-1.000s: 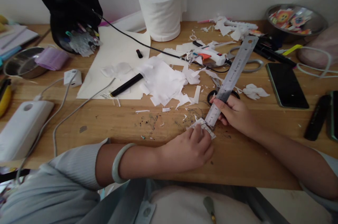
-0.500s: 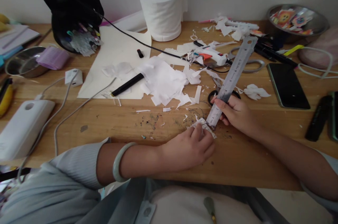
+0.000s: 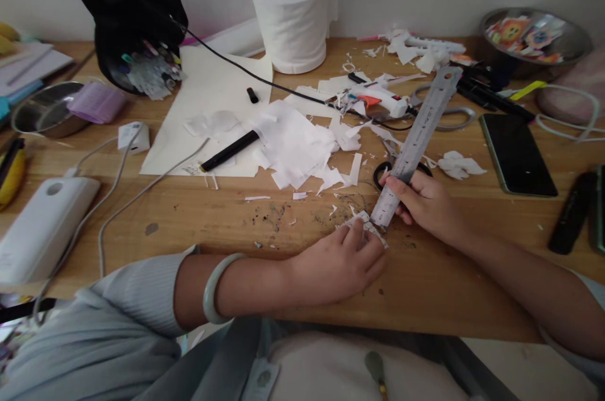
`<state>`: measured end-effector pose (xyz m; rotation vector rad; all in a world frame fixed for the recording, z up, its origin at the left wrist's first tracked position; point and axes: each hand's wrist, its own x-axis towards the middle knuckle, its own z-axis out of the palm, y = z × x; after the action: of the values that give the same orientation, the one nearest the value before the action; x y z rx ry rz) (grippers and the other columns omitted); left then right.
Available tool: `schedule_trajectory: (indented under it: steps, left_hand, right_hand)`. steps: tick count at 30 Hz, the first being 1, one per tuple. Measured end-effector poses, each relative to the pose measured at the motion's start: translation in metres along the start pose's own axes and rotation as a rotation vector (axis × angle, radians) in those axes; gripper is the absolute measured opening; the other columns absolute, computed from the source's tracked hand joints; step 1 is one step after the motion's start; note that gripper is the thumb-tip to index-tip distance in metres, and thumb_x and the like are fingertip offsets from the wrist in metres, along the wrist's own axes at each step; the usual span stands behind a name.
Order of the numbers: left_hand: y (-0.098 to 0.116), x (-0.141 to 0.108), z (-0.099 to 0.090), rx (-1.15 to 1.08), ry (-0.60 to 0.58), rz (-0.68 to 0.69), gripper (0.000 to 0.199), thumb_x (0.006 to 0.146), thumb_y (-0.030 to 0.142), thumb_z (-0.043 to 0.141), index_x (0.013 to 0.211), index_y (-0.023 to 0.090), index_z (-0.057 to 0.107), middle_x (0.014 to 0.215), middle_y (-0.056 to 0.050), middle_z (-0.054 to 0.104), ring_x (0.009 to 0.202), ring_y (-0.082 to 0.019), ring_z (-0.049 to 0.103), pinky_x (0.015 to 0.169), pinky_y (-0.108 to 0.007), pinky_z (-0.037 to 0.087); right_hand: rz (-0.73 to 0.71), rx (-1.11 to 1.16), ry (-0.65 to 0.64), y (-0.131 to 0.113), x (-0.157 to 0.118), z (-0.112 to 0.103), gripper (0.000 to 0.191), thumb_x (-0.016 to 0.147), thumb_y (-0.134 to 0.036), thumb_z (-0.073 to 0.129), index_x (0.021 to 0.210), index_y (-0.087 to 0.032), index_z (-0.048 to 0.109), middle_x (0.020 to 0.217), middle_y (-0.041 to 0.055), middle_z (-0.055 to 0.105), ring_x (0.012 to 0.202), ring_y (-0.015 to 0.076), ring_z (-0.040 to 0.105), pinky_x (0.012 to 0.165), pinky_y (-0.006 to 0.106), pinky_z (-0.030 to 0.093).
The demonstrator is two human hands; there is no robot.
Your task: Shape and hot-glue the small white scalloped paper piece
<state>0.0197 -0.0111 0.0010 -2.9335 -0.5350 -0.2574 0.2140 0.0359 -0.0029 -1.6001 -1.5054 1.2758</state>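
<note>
Metal ruler [image 3: 423,127] is pinched between thumb and fingers of the right hand [image 3: 423,202], slanting away from it; the near end sits just beside a small white piece [image 3: 371,227]. The left hand [image 3: 347,259] is bent over that piece, fingers touching it; whether they pinch it cannot be told, the fingertips being hidden. Black-handled scissors [image 3: 379,174] lie just beyond the right hand, partly covered by the ruler. Paper scraps [image 3: 297,142] lie beyond the left hand.

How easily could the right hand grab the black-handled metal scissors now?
Probably not readily: the right hand grips the long silver metal ruler, which crosses in front of the scissors in this view.
</note>
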Motion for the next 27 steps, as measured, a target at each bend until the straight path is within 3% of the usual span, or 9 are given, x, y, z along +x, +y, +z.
schedule_trajectory:
  steps: [27]
  left_hand:
    - [-0.0018,0.0009,0.0019,-0.014,0.007,0.022,0.021,0.088,0.026,0.046,0.099,0.011,0.057,0.099,-0.01,0.058,0.099,-0.03,0.058,0.068,-0.035,0.052]
  right_hand:
    - [0.023,-0.021,0.015,-0.0013,-0.0004,0.0012,0.027,0.085,-0.044,0.047,0.088,-0.019,0.057,0.047,-0.0059,0.047,0.033,0.0068,0.041,0.031,0.02,0.03]
